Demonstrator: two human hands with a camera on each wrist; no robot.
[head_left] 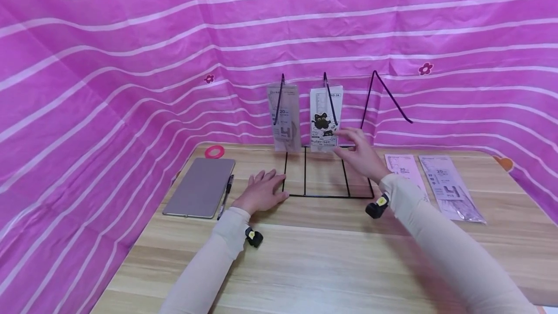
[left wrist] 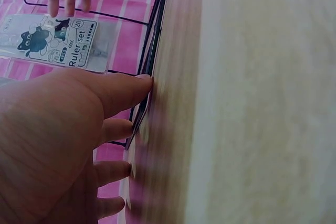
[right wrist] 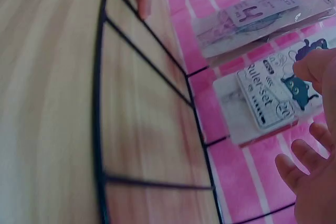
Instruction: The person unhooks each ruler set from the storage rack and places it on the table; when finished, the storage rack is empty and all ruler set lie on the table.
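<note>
Wooden table (head_left: 331,256): wire rack (head_left: 326,168) holds two ruler packs (head_left: 326,118).

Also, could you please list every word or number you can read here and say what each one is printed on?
"Ruler-set" and "20": cat-print ruler pack hanging on the wire rack.
"20": clear ruler pack hanging beside it.
"20": pink pack lying on the table.
"20": pale pack beside that.
All smaller print: too blurred to read.

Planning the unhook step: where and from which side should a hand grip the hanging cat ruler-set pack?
Pinch the cat ruler-set pack at its free lower edge, coming from the front: it hangs flat, facing forward, on the wire rack's hook, with the backdrop behind. The right hand is already nearest.
</note>
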